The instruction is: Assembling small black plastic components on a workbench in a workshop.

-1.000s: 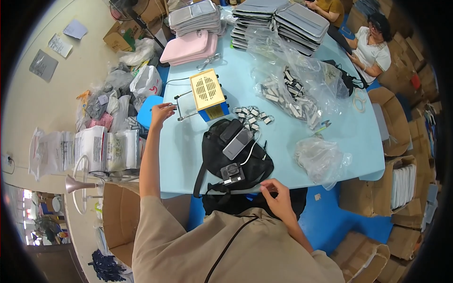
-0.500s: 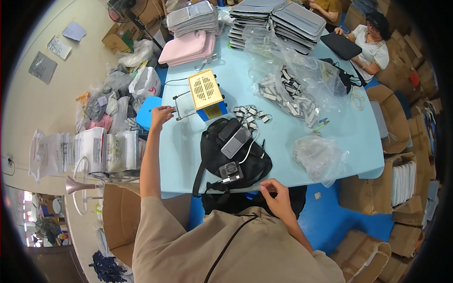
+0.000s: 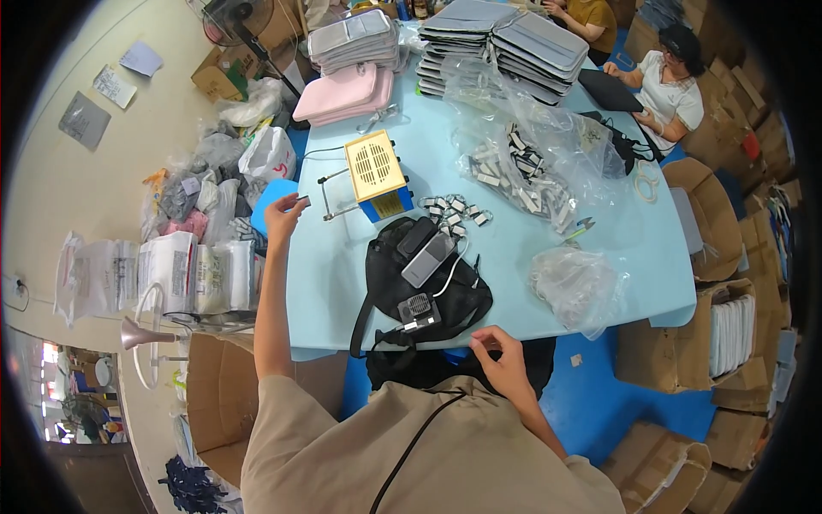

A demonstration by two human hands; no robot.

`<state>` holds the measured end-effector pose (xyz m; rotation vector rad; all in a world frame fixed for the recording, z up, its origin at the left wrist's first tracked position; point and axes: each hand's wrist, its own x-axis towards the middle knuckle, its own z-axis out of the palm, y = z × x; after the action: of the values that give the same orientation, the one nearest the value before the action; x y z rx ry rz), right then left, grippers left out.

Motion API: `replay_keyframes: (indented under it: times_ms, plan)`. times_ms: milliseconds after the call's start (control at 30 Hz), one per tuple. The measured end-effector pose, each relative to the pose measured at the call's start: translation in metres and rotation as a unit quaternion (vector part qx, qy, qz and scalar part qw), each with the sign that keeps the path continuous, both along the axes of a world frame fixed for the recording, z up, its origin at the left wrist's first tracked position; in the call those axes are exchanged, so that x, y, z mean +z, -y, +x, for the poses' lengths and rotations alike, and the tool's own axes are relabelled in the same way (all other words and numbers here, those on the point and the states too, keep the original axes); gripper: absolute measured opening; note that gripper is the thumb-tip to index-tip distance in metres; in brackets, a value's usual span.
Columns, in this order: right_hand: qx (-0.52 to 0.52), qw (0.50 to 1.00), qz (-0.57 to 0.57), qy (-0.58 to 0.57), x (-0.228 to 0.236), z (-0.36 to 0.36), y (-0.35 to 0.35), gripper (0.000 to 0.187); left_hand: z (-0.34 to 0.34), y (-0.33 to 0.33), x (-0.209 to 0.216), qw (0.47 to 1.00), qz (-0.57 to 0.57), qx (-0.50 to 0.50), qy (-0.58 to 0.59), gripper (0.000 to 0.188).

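My left hand (image 3: 282, 216) is closed in a pinch over the table's left edge, on a small dark piece (image 3: 304, 200) too tiny to identify. Just right of it, apart from the fingers, two metal arms reach out from a yellow and blue box-shaped device (image 3: 377, 176) with a slotted top. My right hand (image 3: 503, 358) hovers at the table's near edge, thumb and fingers curled together; whatever they may hold is hidden. Between the hands lies a black bag (image 3: 385, 272) carrying a grey power bank (image 3: 427, 260) with a white cable. Small black-and-white pieces (image 3: 456, 210) are heaped beside the device.
A clear plastic bag (image 3: 522, 176) full of similar pieces lies on the light blue table (image 3: 342, 300). Pink cases (image 3: 342, 92) and grey cases (image 3: 539, 47) are stacked at the back. A crumpled plastic bag (image 3: 575, 283) sits at right; a co-worker (image 3: 672, 90) sits beyond. Cardboard boxes (image 3: 218, 403) flank the table.
My left hand has drawn back slightly left and toward me, away from the device's metal arms, with the small dark piece in its fingers. My right hand has barely moved.
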<state>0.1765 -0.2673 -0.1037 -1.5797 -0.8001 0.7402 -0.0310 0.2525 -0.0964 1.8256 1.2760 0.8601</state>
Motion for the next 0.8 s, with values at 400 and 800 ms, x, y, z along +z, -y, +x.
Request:
replay_keyframes:
  times_ms: [400,800]
  plan:
    - [0.012,1.0,0.011,-0.004,-0.008,-0.006,0.014,0.015,0.014,0.183,0.08,0.939,-0.078,-0.145,0.301,0.018]
    - [0.005,1.0,0.016,-0.003,-0.003,-0.006,0.02,0.015,0.057,0.267,0.07,0.902,-0.113,-0.257,0.328,0.015]
